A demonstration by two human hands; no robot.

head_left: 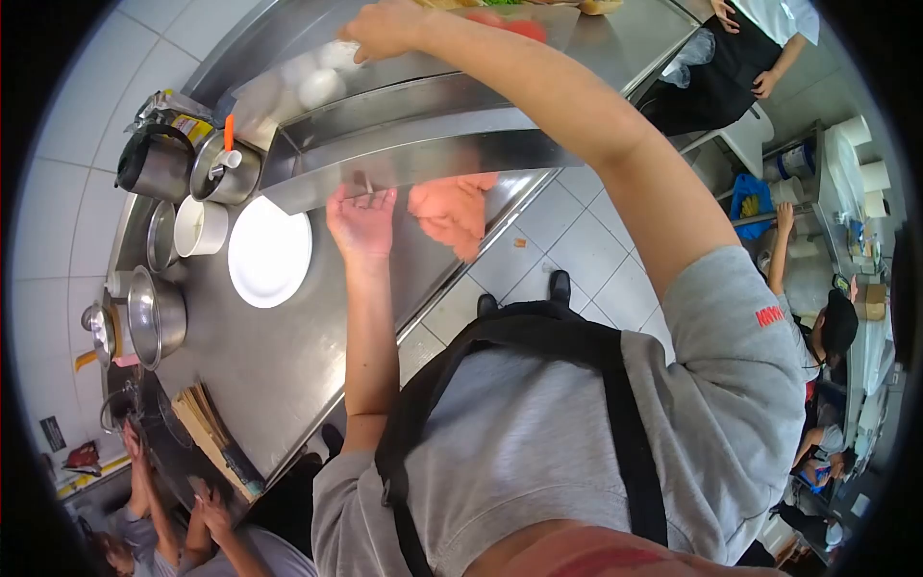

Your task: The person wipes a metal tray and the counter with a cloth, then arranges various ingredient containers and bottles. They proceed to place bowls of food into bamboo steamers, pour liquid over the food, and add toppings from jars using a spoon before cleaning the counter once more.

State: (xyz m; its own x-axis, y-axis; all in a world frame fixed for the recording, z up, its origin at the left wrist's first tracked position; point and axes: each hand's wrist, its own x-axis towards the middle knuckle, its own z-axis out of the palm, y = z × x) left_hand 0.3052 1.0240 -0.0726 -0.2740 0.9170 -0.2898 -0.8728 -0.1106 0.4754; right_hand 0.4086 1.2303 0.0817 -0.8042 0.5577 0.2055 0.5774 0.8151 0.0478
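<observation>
From the head camera we look down over our own grey shirt and black apron straps at a steel counter (288, 356). Our left hand (362, 223) lies palm up with the fingers spread and nothing clamped in it, its fingertips right at the lower edge of a slanted steel shelf (413, 144) above the counter. Our right hand (385, 29) reaches up over the top of that shelf with fingers curled; we cannot tell whether it grips anything. Just beside it on the shelf sit pale round eggs (317, 87).

Left of our left hand a white plate (269, 252) rests on the counter, near a white cup (200, 227), a steel pot (226, 168) holding an orange-handled tool, and a steel bowl (154, 315). Other people stand at the picture's edges, well apart from our hands.
</observation>
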